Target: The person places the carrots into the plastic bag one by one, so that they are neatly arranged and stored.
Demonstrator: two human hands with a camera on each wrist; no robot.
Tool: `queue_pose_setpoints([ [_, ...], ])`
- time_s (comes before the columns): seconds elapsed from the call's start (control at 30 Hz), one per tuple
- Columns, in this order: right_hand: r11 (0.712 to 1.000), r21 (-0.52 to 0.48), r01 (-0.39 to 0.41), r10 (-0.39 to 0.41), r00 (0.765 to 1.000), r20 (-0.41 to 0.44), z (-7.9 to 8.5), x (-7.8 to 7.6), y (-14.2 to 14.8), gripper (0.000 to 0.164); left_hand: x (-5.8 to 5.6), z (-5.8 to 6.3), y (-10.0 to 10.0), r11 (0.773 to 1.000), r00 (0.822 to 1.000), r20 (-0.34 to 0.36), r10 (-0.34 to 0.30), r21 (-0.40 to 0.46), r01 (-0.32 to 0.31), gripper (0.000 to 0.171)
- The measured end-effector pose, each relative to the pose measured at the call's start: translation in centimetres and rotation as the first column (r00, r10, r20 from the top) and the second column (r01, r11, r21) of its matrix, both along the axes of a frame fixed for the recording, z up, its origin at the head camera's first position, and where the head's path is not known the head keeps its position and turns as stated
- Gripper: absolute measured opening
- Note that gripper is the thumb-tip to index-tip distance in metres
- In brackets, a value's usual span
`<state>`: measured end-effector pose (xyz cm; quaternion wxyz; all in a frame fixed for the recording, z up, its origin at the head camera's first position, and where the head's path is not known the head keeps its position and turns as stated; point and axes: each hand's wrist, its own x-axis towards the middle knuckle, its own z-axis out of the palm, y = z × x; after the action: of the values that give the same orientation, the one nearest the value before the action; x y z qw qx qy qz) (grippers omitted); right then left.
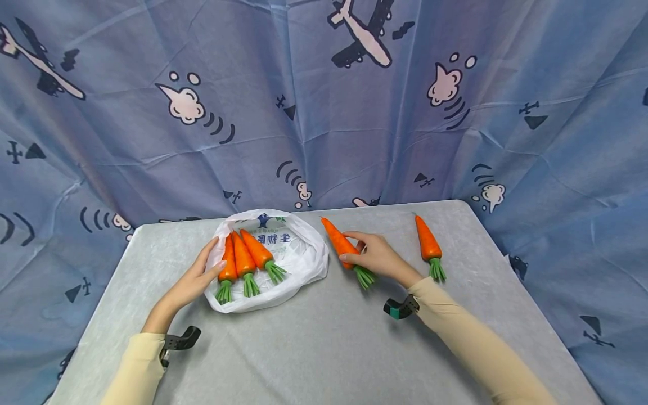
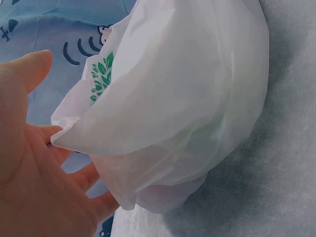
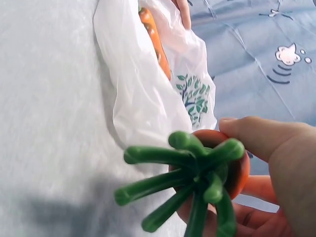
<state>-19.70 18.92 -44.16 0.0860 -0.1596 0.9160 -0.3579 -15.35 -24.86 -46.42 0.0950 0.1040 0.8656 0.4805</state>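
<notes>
My right hand (image 1: pixel 377 256) grips an orange carrot (image 1: pixel 338 239) near its green-stemmed end, to the right of a white plastic bag (image 1: pixel 309 267). In the right wrist view the carrot's green stems (image 3: pixel 197 173) point toward the camera, with the thumb along one side. Three more carrots (image 1: pixel 244 256) lie side by side in the mouth of the bag. At the bag's left rim rests my left hand (image 1: pixel 189 284), its thumb spread apart from its fingers. The left wrist view shows its fingers (image 2: pixel 84 177) extended against the plastic, the tips partly hidden by it.
Another carrot (image 1: pixel 428 242) lies at the right on the grey-white table (image 1: pixel 304 354). Behind the table's back edge hangs a blue curtain (image 1: pixel 324 112) printed with airplanes. Dark bands (image 1: pixel 401 308) are worn on both wrists.
</notes>
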Motion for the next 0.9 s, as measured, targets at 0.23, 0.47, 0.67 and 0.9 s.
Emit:
queue_pose_setpoints([
  [0.23,0.998,-0.011,-0.064,0.064,0.998,0.005,0.4,0.2,-1.7,0.064,0.1,-0.2,-0.1,1.0,1.0,-0.007,0.0,0.004,0.0,0.077],
  [0.47,0.995,-0.018,-0.102,0.102,0.995,0.003,0.4,0.0,-3.1,0.064,0.0,-0.2,-0.1,1.0,1.0,-0.004,-0.001,0.0,0.001,0.077],
  [0.67,0.991,0.009,-0.136,0.136,0.991,0.002,0.7,-0.3,-4.3,0.062,0.0,-0.1,0.0,1.0,1.0,-0.005,0.0,0.001,0.0,0.077],
  [0.9,0.987,0.034,-0.158,0.159,0.987,-0.005,1.0,-0.8,-5.3,0.06,0.1,0.0,0.1,1.0,1.0,-0.002,-0.001,-0.001,0.001,0.077],
])
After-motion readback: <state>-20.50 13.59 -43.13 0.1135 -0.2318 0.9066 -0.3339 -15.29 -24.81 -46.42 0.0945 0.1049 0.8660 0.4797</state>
